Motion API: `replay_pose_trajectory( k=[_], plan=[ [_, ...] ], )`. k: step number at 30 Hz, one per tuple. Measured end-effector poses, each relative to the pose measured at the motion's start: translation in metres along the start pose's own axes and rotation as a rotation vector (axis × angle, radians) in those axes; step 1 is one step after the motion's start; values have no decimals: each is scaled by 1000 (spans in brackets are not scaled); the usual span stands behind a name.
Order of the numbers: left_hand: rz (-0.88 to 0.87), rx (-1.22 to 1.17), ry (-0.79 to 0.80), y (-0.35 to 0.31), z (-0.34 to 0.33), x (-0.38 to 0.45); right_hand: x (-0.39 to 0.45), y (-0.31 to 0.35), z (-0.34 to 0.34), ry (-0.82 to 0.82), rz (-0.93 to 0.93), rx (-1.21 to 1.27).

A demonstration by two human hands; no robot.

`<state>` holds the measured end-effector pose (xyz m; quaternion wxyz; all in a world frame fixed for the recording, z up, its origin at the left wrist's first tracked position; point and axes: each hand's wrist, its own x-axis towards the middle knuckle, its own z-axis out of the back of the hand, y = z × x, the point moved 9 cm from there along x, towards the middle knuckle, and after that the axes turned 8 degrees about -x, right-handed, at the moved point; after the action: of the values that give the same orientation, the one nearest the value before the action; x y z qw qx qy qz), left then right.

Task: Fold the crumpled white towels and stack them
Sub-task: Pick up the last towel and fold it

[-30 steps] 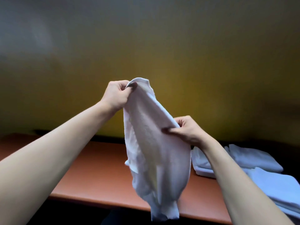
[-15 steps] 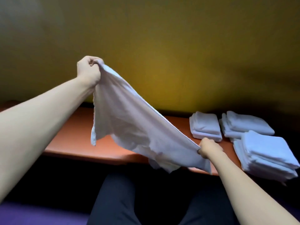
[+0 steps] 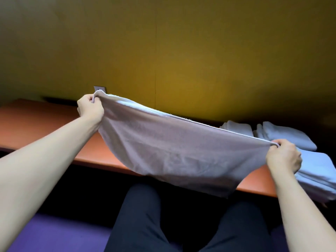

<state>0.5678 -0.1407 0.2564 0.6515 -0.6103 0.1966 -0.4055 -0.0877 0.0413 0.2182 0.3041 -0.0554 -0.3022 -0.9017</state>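
I see the orange table [image 3: 36, 124] running left to right along the yellow wall [image 3: 181, 51], with bare surface on its left half and under the cloth; that open stretch is where I would lay the piece down. On the right end sit the folded towels: a big stack [image 3: 316, 171] nearest me, and two smaller piles [image 3: 236, 128] [image 3: 289, 137] behind it by the wall.

The towel [image 3: 178, 153] I am working hangs in the air over the table's front edge, stretched between both hands. Its long axis runs from upper left to lower right, the top hem pulled nearly taut and the body sagging below it toward my lap; the lower edge dips past the table's near rim.

My left hand [image 3: 90, 109] is higher and farther out, fingers curled and pinching the left corner. My right hand [image 3: 283, 157] is lower and closer to me, pinching the right corner, and it sits just beside the big stack, so that side has little room to swing.

My judgement: the next fold depends on bringing the two corners together, and the left hand has the free space to travel, while the right should stay clear of the stack to avoid knocking it.
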Motion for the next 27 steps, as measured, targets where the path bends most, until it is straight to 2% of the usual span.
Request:
replay_pose_trajectory(
  k=[3, 6, 10, 15, 18, 21, 27],
  plan=[
    [-2, 94, -15, 13, 9, 5, 1, 10, -14, 48, -53, 262],
    [79, 152, -48, 44, 8, 20, 3, 18, -53, 119, -214, 630],
    [215, 172, -133, 80, -5, 35, 12, 38, -129, 242, -280, 792],
    [260, 124, -136, 116, -49, 59, 31, 65, -203, 288, -325, 754],
    [356, 61, -130, 156, -84, 83, 50, 72, -247, 251, -340, 630],
    [366, 141, -101, 179, -117, 103, 62, 85, -277, 226, -303, 474],
    [301, 244, -32, 215, -190, 127, 91, 103, -339, 255, -145, 399]
  ],
)
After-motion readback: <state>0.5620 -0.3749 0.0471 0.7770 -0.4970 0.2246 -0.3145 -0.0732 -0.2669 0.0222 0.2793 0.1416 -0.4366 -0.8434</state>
